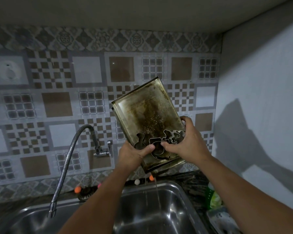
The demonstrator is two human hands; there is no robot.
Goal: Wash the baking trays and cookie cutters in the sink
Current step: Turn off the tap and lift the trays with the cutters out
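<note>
No text, label, brand, number or sign can be read anywhere in the view. The green-and-white packet [213, 199] at the lower right of the frame may carry print, but it is too blurred and too dark to make out.
</note>
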